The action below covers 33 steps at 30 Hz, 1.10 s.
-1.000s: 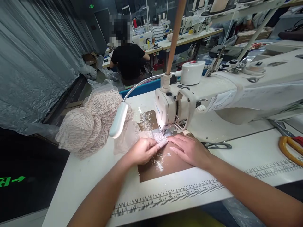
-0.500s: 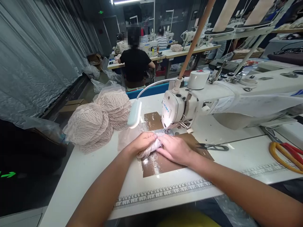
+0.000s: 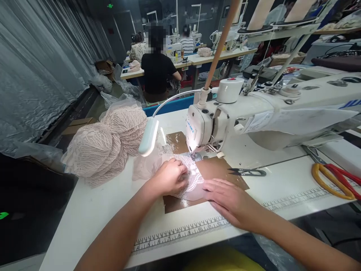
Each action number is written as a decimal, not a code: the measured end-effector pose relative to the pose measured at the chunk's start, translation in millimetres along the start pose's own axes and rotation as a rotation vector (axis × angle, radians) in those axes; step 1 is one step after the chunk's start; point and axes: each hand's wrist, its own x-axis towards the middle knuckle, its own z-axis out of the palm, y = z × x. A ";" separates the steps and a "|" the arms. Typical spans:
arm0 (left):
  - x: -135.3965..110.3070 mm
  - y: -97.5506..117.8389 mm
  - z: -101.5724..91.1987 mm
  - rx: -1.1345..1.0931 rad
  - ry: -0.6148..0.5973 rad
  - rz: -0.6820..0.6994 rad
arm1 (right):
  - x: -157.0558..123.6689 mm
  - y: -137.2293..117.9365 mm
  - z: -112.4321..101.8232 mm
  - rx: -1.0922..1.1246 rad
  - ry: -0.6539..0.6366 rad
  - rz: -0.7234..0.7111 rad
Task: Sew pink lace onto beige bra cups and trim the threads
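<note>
A pale pink lace piece [image 3: 194,178] lies spread out by the needle of a white sewing machine [image 3: 196,128], its far edge close to the presser foot. My left hand [image 3: 172,177] is closed on the lace from the left, fingers curled with the tips hidden. On the other side, my right hand [image 3: 229,199] rests open, its fingers stretched out together and touching the right edge of the piece. Brown sheeting [image 3: 225,171] covers the machine bed beneath the fabric. A sheer pale fabric [image 3: 143,167] lies left of the needle.
Stacked lace cups [image 3: 90,150] stand at the table's left. Black thread snips [image 3: 248,172] and scissors with yellow and red handles [image 3: 332,180] lie to the right. A lamp [image 3: 149,137] hangs over the bed. A printed ruler [image 3: 180,237] runs along the front edge. A person [image 3: 158,71] sits ahead.
The bunched lace has been unfolded and spread flat. My right hand has moved right and nearer to me, its fingers straightening. My left hand has turned over the fabric. The camera view has shifted slightly.
</note>
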 end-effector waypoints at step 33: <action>17.8 4.8 20.1 0.156 0.058 0.091 | 24.4 17.9 4.9 -0.181 -0.007 0.228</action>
